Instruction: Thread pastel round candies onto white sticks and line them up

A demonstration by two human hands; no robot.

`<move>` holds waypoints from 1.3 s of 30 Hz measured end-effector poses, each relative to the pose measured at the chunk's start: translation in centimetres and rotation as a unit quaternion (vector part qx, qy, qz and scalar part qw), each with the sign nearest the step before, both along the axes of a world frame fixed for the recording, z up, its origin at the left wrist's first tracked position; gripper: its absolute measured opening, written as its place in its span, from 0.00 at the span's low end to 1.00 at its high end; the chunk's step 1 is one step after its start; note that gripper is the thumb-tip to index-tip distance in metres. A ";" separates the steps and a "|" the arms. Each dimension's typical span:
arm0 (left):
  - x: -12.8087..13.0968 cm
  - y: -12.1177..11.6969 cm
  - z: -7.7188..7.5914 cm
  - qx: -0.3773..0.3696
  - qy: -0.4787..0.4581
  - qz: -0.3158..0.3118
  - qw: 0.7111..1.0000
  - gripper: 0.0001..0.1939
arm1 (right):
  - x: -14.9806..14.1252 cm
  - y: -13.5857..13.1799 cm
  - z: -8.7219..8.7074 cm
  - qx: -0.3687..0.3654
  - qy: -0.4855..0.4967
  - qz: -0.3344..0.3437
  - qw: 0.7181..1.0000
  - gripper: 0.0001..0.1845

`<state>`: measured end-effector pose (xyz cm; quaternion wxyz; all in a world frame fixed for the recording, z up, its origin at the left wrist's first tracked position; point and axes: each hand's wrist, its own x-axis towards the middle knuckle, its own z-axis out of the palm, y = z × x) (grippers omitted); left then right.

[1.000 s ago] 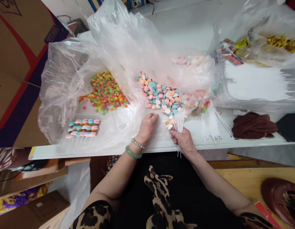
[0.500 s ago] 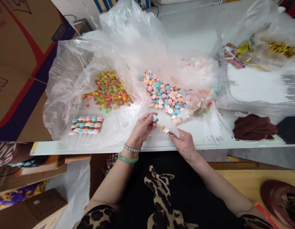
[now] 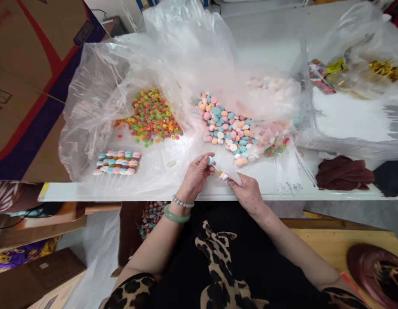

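My left hand (image 3: 197, 175) pinches a light blue candy (image 3: 211, 160) between thumb and fingertips. Facing it, my right hand (image 3: 248, 193) is closed on a candy skewer (image 3: 223, 176), a thin stick with pink, white and yellow-green pieces threaded on it. The bare tip of the stick points at the blue candy and seems to touch it. Something thin and white (image 3: 234, 175) lies along the right fingers; its kind is unclear. Beyond both hands spreads a pile of pastel candies (image 3: 224, 124). Finished-looking candy skewers (image 3: 116, 163) lie in a row at the left.
Small ring gummies (image 3: 156, 116) are heaped on a clear plastic bag (image 3: 95, 86). White sticks (image 3: 287, 171) lie right of my hand, beside a brown cloth (image 3: 343, 172). A clear tub (image 3: 350, 143) of white sticks stands behind. A large carton (image 3: 34, 94) borders the left side.
My left hand has brought the blue candy against the tip of the stick. The right hand has barely moved. The whole view has shifted slightly.
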<state>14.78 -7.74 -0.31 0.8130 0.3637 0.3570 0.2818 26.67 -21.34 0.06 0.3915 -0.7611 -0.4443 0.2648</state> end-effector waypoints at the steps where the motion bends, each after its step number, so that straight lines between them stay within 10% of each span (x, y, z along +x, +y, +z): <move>1: 0.1 -0.2 -0.1 0.016 0.009 0.006 1.000 0.20 | 0.0 0.1 0.0 -0.002 -0.004 0.002 1.000 0.10; 10: 1.0 -2.8 -1.6 0.220 0.160 0.029 0.962 0.19 | -0.3 0.7 -0.1 -0.038 -0.029 -0.017 0.999 0.10; 22: 1.3 -2.5 -1.1 0.551 0.364 -0.034 0.750 0.15 | -0.8 2.9 -1.2 -0.053 0.143 -0.076 0.985 0.06; 39: -0.5 -1.8 0.6 0.511 0.315 -0.024 0.800 0.19 | -0.5 5.1 -1.3 -0.045 0.253 -0.117 0.959 0.09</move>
